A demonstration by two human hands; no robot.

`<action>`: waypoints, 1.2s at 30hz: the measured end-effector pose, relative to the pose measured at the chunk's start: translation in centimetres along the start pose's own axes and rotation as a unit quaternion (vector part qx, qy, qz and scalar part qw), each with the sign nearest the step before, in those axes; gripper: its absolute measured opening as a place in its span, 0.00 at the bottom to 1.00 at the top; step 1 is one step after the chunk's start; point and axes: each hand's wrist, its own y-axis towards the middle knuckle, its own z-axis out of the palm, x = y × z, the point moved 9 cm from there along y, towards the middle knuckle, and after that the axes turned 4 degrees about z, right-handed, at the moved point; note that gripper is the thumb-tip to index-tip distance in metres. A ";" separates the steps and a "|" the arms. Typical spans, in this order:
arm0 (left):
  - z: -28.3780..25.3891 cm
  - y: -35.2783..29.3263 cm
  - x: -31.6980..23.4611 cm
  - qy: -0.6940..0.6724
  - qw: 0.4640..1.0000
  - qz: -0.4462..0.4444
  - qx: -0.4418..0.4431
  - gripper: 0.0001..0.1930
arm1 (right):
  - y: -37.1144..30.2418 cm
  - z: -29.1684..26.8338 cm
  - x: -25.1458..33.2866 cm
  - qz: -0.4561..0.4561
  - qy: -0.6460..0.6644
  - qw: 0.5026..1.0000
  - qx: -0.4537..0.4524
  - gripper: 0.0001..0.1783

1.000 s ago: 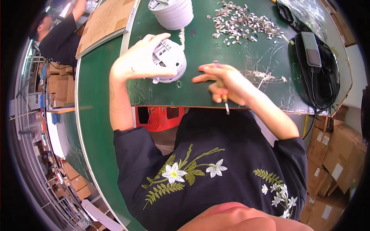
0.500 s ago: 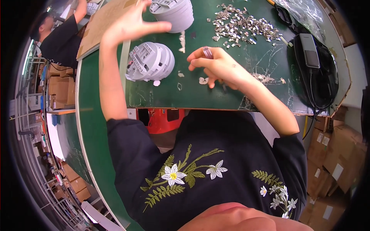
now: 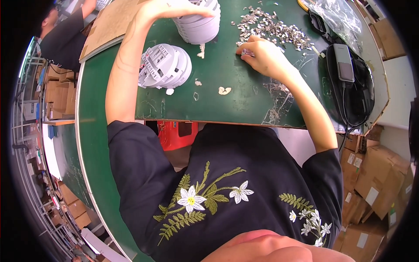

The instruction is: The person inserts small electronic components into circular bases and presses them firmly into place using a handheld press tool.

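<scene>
Two stacks of round grey plastic parts stand on the green table at the left. Over the top of the far stack [image 3: 198, 29], my left hand [image 3: 168, 8] is closed, its thumb laid along the near side. Its other fingers are mostly cut off by the upper edge of the view. The near stack [image 3: 168, 65] leans beside my left forearm, untouched. My right hand [image 3: 270, 59] is curled at the near edge of a pile of small metal clips [image 3: 279, 28]. A clear band shows at its finger; whatever the fingertips hold is hidden.
A grey power bank [image 3: 343, 63] with a cable lies on a black case [image 3: 364, 89] at the right. Clear plastic wrap [image 3: 336, 17] is behind it. Cardboard [image 3: 107, 28] lies far left, near another person [image 3: 63, 41]. Whitish scraps [image 3: 224, 90] dot the table.
My left hand has come down from an open reach onto the far stack and closed there. My right hand has moved away from me to the clip pile, its fingers curling in.
</scene>
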 end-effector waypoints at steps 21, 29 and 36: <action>19.7 -8.7 -8.4 0.015 0.934 0.234 -0.269 0.47 | -10.1 -5.3 -2.6 0.286 0.313 0.906 0.007 0.09; 19.9 -9.9 -9.3 -0.077 0.898 0.200 -0.385 0.32 | -11.5 -4.3 -1.6 0.319 0.298 0.900 0.015 0.07; 20.3 -8.8 -10.1 -0.121 0.872 0.322 -0.348 0.12 | -12.1 -4.3 -0.8 0.336 0.269 0.902 0.042 0.05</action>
